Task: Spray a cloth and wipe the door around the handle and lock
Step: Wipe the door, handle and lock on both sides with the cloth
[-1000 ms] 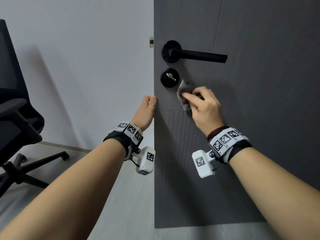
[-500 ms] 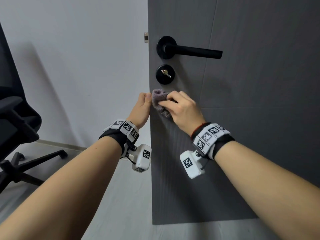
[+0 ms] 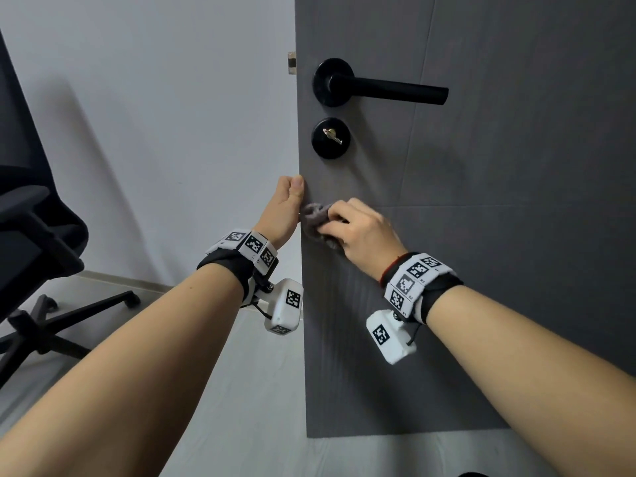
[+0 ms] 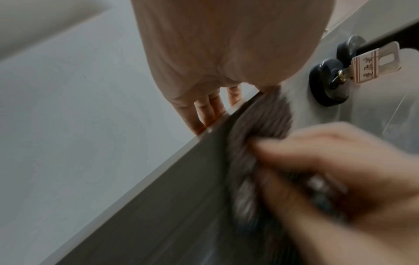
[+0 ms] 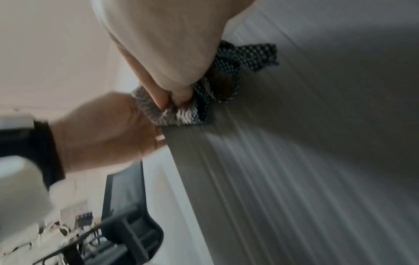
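Right hand grips the bunched grey cloth against the door, at 6 o'clock from the lock and its 1 key. Left hand clasps the door edge, fingers curled round it, touching the cloth. Handle sits at 12 o'clock. Office chair stands at 9 o'clock.

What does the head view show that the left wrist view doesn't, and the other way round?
Only the head view: the whole black handle, the office chair at the wall, both wrist cameras.

Only the left wrist view: the key's flat silver head sticking out of the lock, and left fingers curled behind the door edge.

Both: the left hand on the door edge, the right hand pressing the grey cloth on the door below the lock.
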